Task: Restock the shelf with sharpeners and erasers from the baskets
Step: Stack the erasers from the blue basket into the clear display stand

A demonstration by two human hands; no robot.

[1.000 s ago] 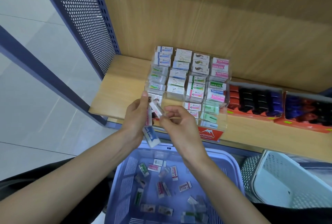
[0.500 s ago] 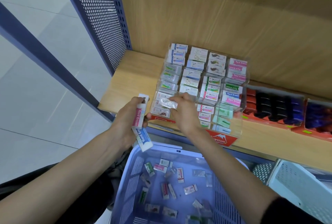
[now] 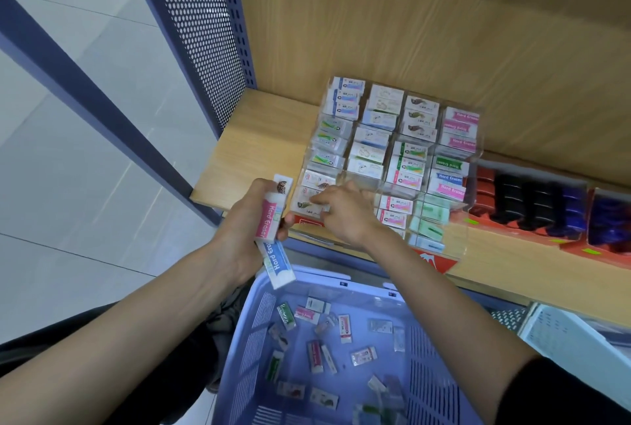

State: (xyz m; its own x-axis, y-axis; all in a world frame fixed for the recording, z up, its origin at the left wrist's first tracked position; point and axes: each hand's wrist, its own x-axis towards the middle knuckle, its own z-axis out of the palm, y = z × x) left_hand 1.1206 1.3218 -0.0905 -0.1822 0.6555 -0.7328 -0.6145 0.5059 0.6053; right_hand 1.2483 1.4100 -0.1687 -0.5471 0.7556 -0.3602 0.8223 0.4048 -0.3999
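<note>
A clear tiered display case (image 3: 474,158) full of boxed erasers stands on the wooden shelf (image 3: 259,138). My left hand (image 3: 246,220) grips a bundle of long erasers (image 3: 271,220), pink and blue "Hard Eraser" ones, just left of the case. My right hand (image 3: 345,209) reaches into the case's front left compartment, fingertips on a small wrapped eraser (image 3: 307,202) lying there. Below, a lavender basket (image 3: 246,339) holds several loose erasers.
Red trays of dark sharpeners (image 3: 532,202) sit on the shelf right of the case. A white basket (image 3: 577,346) is at the lower right. A blue perforated panel (image 3: 201,32) and post bound the shelf on the left, over a tiled floor.
My right hand carried the small eraser from in front of my left hand into the case, then shifted left to the front left compartment. My left hand stayed with its bundle.
</note>
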